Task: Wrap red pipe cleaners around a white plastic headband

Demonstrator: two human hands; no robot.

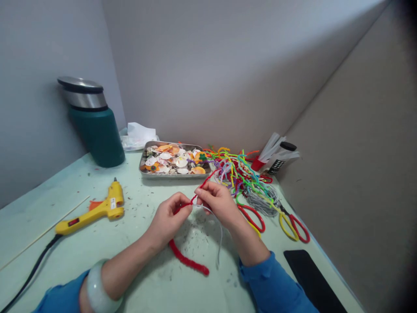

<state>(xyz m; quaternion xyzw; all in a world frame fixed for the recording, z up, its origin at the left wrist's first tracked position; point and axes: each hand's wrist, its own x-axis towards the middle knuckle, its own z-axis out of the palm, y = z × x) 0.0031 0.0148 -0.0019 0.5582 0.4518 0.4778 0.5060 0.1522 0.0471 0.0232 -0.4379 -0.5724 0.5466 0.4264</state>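
My left hand [174, 217] pinches a red fuzzy strand at the middle of the table. The strand's thick red end [189, 261] curves down below this hand to the right. My right hand [218, 201] is closed on the thinner red part [208, 177], which points up toward the pile of coloured strands. From between the hands a thin grey-white wire [221, 237] arcs out and hangs down under my right hand. The two hands are close together, with a small gap between their fingertips.
Behind stand a metal tray [176, 176] of shells and a green bottle [97, 134]. A yellow glue gun [97, 213] and a thin stick [45, 232] lie left. Right are coloured strands [241, 171], red-and-yellow scissors [298, 228], a straw-filled cup [257, 164] and a black phone-like slab [312, 282].
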